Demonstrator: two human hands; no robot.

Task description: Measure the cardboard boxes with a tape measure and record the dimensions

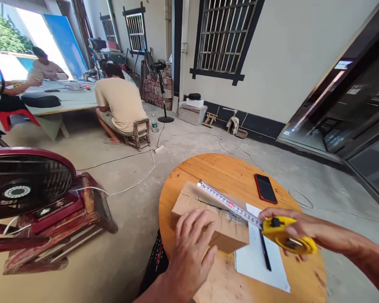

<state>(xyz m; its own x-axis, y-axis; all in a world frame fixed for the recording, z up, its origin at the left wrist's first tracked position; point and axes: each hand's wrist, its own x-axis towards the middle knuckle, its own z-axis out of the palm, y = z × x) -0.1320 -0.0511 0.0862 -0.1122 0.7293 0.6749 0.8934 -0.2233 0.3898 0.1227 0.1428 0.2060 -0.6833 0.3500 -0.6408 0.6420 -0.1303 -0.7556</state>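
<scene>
A small brown cardboard box (229, 240) sits on a round wooden table (213, 164), with dark marks or tape along its top. My left hand (191, 248) rests on the box's near side, its fingers spread. In my right hand (300, 225) is a yellow tape measure (279, 230), held off the box's right end. Its silver blade (219, 198) runs out across the top of the box, the hooked tip near the far left corner. Under the blade's right part lies white paper (248, 263) with a black pen (265, 252) on it.
A red-edged phone (265, 188) lies on the table's far right. To the left, a dark red fan (28, 185) stands on a wooden chair (94, 206). Cords (132, 184) cross the floor. Beyond, people (120, 99) sit around a large table (72, 99), near a standing fan (161, 86).
</scene>
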